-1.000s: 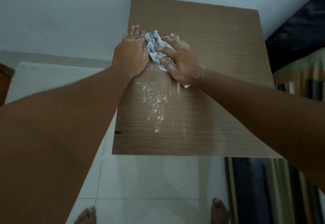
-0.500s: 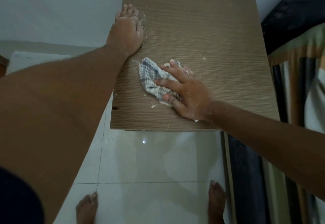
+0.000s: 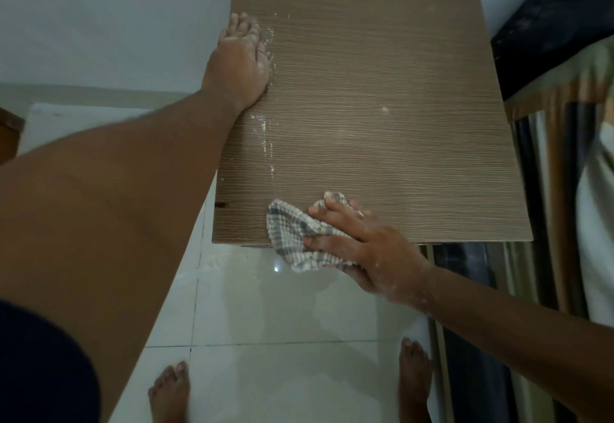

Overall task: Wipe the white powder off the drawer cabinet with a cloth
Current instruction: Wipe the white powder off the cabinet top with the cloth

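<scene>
The drawer cabinet's brown wood-grain top (image 3: 382,107) fills the upper middle of the head view. My right hand (image 3: 362,246) presses a checked blue-and-white cloth (image 3: 292,240) at the top's near edge, and the cloth hangs partly over that edge. My left hand (image 3: 241,60) lies flat, palm down, near the top's left edge with nothing in it. A thin streak of white powder (image 3: 269,130) runs along the surface beside my left hand and toward me. A small white speck (image 3: 385,109) sits near the middle. Powder dusts my right hand and wrist.
White glossy floor tiles (image 3: 282,323) lie below the cabinet, with some powder near its foot and my bare feet (image 3: 172,392) on them. A pale wall stands behind and left. A striped fabric and dark bed edge (image 3: 564,123) border the right side.
My right hand has dragged the cloth toward me, from the middle of the top to its near edge, clearing most of the powder. My left hand has stayed flat near the left edge.
</scene>
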Demonstrator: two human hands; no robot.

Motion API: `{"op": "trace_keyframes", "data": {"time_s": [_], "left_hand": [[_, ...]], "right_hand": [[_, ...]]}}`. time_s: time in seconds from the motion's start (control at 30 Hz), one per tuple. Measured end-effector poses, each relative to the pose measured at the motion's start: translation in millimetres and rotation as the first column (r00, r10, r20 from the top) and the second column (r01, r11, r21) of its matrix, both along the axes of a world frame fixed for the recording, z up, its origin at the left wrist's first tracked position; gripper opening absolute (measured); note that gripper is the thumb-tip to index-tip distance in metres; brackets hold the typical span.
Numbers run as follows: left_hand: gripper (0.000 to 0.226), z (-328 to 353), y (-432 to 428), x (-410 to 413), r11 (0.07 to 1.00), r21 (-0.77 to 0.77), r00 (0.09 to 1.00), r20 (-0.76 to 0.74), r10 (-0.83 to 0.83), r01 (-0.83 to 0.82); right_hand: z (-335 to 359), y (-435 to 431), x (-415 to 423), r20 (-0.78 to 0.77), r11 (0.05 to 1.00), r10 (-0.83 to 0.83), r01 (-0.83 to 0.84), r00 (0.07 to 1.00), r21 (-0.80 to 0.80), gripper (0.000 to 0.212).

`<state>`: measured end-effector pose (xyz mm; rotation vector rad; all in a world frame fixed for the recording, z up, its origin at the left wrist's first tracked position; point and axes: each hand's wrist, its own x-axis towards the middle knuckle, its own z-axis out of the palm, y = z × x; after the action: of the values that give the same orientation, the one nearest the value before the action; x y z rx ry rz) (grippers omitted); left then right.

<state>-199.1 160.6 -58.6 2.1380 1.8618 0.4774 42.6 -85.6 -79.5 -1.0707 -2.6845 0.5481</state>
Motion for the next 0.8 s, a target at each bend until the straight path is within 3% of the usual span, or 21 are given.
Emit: {"op": "trace_keyframes", "data": {"time_s": [0.2, 0.3, 0.43, 0.57, 0.67, 0.8], "left_hand": [[0.053, 1, 1, 0, 1.0, -0.003, 1.0, -0.006, 0.011, -0.011], [0.052, -1, 4, -2, 0.998, 0.021, 0.996, 0.077, 0.049, -0.051], [0.042, 0, 21, -16, 0.967, -0.066, 0.926, 0.281, 0.253, -0.244], [0.038, -9, 31, -18, 0.92, -0.191, 0.823, 0.412, 0.392, -0.342], [0.037, -13, 33, -14, 0.912, -0.188, 0.8, 0.438, 0.409, -0.364], [0.039, -16, 38, -14, 0.911, -0.155, 0.807, 0.423, 0.411, -0.383]], "right_hand": [[1, -31, -6, -0.111, 0.989, 0.137, -0.143, 0.984, -0.046, 0.036], [10, -29, -21, -0.234, 0.983, 0.091, -0.125, 0.968, -0.134, 0.041], [37, 21, -47, -0.384, 0.976, -0.173, 0.106, 0.907, -0.188, 0.04], [66, 112, -58, -0.419, 0.905, -0.425, 0.389, 0.802, -0.175, 0.04], [64, 191, -63, -0.454, 0.84, -0.517, 0.533, 0.726, -0.105, 0.039], [58, 289, -66, -0.469, 0.716, -0.668, 0.67, 0.578, -0.193, 0.04]]}}
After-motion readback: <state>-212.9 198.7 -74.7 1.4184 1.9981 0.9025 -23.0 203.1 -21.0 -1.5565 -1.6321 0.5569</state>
